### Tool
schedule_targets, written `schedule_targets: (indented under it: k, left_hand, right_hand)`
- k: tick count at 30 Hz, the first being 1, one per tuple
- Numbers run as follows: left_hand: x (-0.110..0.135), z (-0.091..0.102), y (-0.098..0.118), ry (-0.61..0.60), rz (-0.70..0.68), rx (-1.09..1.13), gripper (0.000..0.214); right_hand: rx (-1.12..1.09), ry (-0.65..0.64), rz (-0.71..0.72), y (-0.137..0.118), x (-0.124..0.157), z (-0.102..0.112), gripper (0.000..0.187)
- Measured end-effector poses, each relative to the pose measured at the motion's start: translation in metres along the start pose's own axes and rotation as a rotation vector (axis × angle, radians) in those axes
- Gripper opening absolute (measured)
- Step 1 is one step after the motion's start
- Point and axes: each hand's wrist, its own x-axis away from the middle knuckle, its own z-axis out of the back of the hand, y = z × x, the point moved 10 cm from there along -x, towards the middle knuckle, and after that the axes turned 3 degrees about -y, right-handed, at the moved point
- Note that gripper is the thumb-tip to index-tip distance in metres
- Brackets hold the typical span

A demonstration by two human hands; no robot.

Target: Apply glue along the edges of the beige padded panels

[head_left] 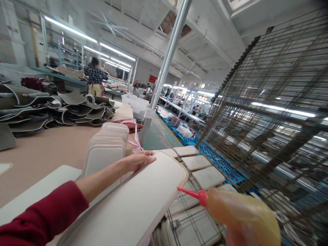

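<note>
My left hand (139, 160) is closed on the far left edge of a white panel (143, 194) with rounded corners, fingers and thumb pinching it. A yellowish band runs along the panel's far corner. My right hand (239, 234) is largely cut off by the bottom edge and partly behind a squeeze bottle (243, 208) of amber liquid, which it grips. The bottle lies tilted, and its red nozzle tip meets the panel's right edge. Beside my left hand stands a leaning row of similar white panels (105, 160).
Small panels (196, 162) lie on a wire rack at right, below a tall tilted wire frame (269, 85). Grey-brown pieces (71, 106) are piled on the brown table (48, 147). A metal post (166, 58) rises ahead. Another person (95, 77) stands at a far bench.
</note>
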Motion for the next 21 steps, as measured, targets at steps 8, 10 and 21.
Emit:
schedule_targets:
  k: [8, 10, 21]
  left_hand:
    - [-0.002, 0.01, 0.0, -0.005, -0.005, -0.001, 0.05]
    - [-0.001, 0.011, 0.0, -0.006, -0.004, -0.001, 0.05]
    - [0.0, 0.01, 0.0, -0.014, -0.006, 0.031, 0.054]
  right_hand:
    - [-0.131, 0.054, -0.036, -0.025, 0.009, -0.039, 0.048]
    - [-0.131, 0.111, -0.033, -0.028, 0.009, -0.036, 0.046]
    - [-0.106, 0.133, 0.004, -0.042, 0.003, -0.049, 0.045]
